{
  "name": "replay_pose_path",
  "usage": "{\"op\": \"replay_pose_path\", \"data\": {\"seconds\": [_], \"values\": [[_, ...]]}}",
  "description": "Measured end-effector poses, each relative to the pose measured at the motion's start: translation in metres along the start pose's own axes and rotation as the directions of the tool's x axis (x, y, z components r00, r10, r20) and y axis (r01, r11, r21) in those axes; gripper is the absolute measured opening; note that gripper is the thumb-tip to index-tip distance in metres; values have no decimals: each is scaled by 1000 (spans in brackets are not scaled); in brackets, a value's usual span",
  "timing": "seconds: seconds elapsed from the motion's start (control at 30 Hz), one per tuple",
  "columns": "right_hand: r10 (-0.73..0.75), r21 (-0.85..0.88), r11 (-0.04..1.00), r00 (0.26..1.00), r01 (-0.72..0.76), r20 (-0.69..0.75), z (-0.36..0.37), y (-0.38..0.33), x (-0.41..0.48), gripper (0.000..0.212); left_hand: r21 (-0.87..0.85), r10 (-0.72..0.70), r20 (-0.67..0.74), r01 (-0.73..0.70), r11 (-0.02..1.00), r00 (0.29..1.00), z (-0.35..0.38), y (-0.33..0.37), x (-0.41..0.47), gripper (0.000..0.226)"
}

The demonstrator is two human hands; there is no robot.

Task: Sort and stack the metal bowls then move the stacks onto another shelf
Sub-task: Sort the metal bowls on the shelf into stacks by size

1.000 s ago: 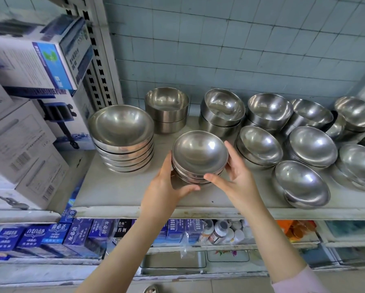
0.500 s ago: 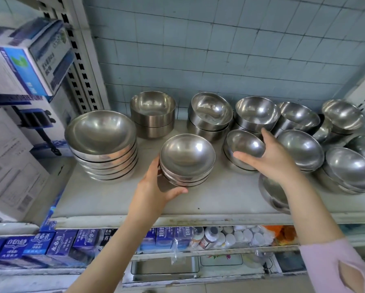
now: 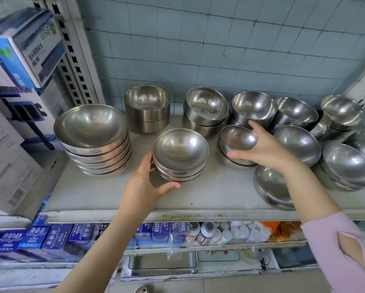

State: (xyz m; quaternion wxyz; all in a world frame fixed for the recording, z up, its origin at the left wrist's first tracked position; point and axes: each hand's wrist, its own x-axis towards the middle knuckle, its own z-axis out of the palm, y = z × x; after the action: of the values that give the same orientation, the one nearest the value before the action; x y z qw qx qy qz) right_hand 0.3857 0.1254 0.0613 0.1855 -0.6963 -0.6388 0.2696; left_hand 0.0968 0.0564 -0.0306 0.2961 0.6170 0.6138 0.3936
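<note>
1. Metal bowls crowd the grey shelf point(image 3: 209, 193) in front of you, some nested in stacks, some lying loose and tilted toward the right end.
2. Your left hand point(image 3: 143, 187) cups the near-left side of the small stack point(image 3: 180, 155) at the middle of the shelf: the thumb reaches under its front edge and the other fingers wrap round its left side. The stack rests on the shelf.
3. Your right hand point(image 3: 266, 151) grips a small bowl point(image 3: 238, 137) by its rim, thumb below its near side and fingers over the far-right edge. That bowl is tipped toward you and sits at the top of a short stack just right of the middle one.
4. At the left end stands the wide stack point(image 3: 93, 140), its top bowl the largest on the shelf; it stands apart from the stack in your left hand.
5. Against the tiled wall point(image 3: 219, 49) at the back are a straight-sided pair point(image 3: 147, 111) and several rounder stacks in a row.
6. A loose bowl point(image 3: 272, 189) lies at the front edge beneath your right forearm.
7. Cardboard boxes point(image 3: 14, 102) fill the shelving to your left, and blue cartons point(image 3: 57, 235) line the shelf below.
</note>
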Motion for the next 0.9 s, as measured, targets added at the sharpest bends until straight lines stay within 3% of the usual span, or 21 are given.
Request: {"op": "replay_pose_path", "data": {"seconds": [0.17,0.37,0.6,0.9], "values": [[-143,-2,990,983,143,-116,-20,-31,-22,123,-4,17,19,-17,1000,1000,-1,2,0,102],[-338,20,941,940,337,49,-1,-99,-32,117,42,5,-11,-4,999,1000,0,-1,0,107],[-360,-46,927,915,373,184,44,-106,-27,124,45,7,-12,-6,999,1000,0,-2,1,102],[-370,-108,913,909,394,191,54,-105,-25,127,79,4,-24,-3,997,1000,1,-4,1,100]]}}
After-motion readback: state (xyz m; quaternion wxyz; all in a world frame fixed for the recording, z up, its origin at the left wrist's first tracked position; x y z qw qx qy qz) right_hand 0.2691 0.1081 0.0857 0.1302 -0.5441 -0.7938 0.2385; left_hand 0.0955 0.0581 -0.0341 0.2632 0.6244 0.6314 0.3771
